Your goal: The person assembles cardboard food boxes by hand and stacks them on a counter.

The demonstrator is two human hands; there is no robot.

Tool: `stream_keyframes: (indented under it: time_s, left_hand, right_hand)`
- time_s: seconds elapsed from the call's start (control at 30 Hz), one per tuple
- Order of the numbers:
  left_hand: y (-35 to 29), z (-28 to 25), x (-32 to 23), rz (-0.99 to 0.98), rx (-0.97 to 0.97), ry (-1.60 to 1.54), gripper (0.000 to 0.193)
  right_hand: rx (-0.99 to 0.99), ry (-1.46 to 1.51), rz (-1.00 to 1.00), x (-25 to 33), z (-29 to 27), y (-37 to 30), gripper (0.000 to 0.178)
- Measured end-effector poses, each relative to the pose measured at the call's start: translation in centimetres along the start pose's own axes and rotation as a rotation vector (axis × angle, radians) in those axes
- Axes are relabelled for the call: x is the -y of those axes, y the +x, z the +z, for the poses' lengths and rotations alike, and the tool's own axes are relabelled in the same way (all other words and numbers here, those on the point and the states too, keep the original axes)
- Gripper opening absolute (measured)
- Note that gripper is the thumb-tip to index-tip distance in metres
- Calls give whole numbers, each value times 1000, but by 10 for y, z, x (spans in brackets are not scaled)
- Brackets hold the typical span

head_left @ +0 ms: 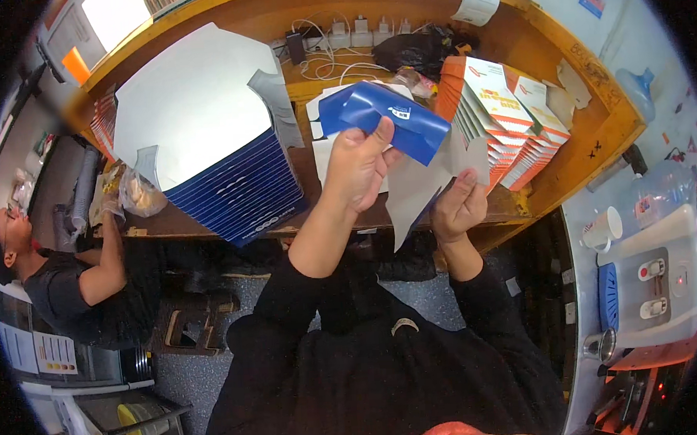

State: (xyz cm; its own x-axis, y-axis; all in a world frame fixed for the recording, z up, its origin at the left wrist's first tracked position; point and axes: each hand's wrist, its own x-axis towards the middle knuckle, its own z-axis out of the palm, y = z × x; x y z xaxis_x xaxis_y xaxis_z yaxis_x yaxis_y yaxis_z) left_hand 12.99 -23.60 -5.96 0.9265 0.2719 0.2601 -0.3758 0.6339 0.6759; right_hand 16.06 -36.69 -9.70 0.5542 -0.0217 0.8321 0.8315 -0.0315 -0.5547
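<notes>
A partly folded cardboard food box (424,133), blue outside and grey inside, is held up above the wooden table. My left hand (359,166) pinches its blue panel, thumb on top. At the box's grey side, my right hand (459,205) grips a flap between thumb and fingers. Behind and below it lie flat box blanks (331,113) with blue and white faces, partly hidden by the held box. To the left stands a tall nested stack of blue boxes (234,187) with a white inner face on top.
Nested orange-and-white cartons (499,106) stand to the right. At the back are chargers with white cables (329,51) and a black plastic bag (415,50). On the left, a co-worker (87,279) reaches toward a plastic bag (140,193). A water dispenser (655,282) stands far right.
</notes>
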Motion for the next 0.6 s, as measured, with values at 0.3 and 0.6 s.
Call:
stream_keyframes:
  time_s: [0.3, 0.6]
  left_hand:
    - [4, 0, 27, 133, -44, 72, 14]
    - [18, 3, 17, 115, -109, 300, 44]
  right_hand:
    - [347, -589, -501, -2, -3, 24, 47]
    - [540, -387, -422, -2, -14, 25, 47]
